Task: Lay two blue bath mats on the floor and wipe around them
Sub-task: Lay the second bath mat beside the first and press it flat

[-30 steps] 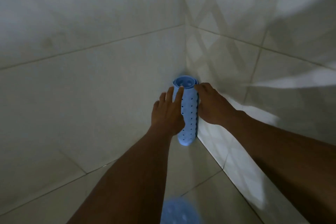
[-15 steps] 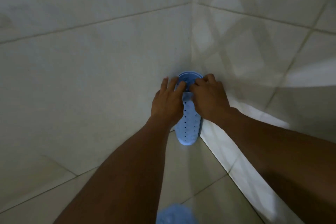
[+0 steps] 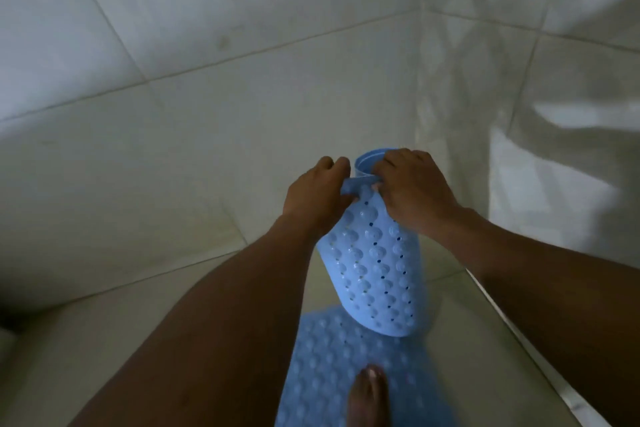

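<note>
**While One Mat Lies Flat, Both Hands Are on the Roll**

As the view looks down into a dim tiled corner, both hands are up at the top of the rolled mat [image 3: 375, 270], a pale blue tube dotted with suction cups and small holes. It stands on end, leaning a touch, just out from where the two walls [image 3: 242, 114] meet. Left hand [image 3: 317, 199]: thumb and curled fingers pinch the loose edge [image 3: 358, 183] of the mat, a narrow strip drawn sideways off the top of the roll. Right hand [image 3: 414, 192]: fingers hooked over the upper rim, palm against the roll's right side, gripping it. The strip runs straight across between the two hands.

Down below, the roll's lower end meets the far edge of the flat mat [image 3: 325, 374], the same blue, spread out on the floor [image 3: 460, 340] close to the right-hand wall. Whether the roll rests on it or hangs just above is hard to say from this angle. One bare foot [image 3: 369, 395] stands on the flat mat, toes pointing at the roll. Both forearms reach in from the bottom, the left one covering part of the flat mat's left side.
</note>
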`<state>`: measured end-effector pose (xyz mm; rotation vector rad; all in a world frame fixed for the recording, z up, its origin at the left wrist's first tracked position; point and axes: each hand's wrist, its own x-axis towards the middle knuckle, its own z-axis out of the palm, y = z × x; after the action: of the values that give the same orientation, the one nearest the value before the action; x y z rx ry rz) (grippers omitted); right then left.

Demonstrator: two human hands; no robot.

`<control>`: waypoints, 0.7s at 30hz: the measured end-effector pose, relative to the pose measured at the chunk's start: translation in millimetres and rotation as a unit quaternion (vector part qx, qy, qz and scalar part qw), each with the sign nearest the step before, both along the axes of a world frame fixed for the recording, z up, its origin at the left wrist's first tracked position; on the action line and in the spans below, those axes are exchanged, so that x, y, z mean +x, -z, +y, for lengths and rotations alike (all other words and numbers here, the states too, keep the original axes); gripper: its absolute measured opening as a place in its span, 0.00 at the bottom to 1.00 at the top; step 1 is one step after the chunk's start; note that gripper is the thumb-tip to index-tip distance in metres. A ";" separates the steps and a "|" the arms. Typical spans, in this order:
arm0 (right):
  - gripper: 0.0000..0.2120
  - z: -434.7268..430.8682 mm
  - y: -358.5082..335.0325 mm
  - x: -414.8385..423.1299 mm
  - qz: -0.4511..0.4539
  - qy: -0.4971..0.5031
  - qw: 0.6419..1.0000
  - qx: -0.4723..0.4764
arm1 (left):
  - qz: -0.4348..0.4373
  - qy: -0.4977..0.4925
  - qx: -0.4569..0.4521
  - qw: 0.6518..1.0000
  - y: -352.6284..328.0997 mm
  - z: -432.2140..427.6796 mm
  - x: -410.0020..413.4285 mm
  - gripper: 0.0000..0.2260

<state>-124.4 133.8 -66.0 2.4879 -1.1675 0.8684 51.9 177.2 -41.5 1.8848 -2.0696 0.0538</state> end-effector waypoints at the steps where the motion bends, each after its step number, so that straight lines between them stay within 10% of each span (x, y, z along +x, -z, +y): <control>1: 0.08 12.7 -1.4 7.5 -0.016 -0.018 1.000 -0.014 | 0.001 -0.011 0.002 1.000 -2.7 16.2 8.4 0.17; 5: 0.03 59.5 1.4 36.3 -0.006 -0.080 0.996 -0.034 | -0.025 -0.039 0.038 0.998 -7.4 66.1 37.1 0.16; 9: 0.08 104.9 31.5 73.2 -0.035 -0.044 0.989 0.137 | -0.041 -0.085 0.096 0.991 13.2 103.7 73.6 0.12; 21: 0.14 221.9 49.7 216.7 0.057 -0.093 0.994 0.013 | 0.090 -0.130 -0.047 0.986 131.7 249.4 204.0 0.12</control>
<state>92.3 355.7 -115.8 2.6602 -0.9280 0.7471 255.9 426.6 -173.2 2.0099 -1.6678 0.0420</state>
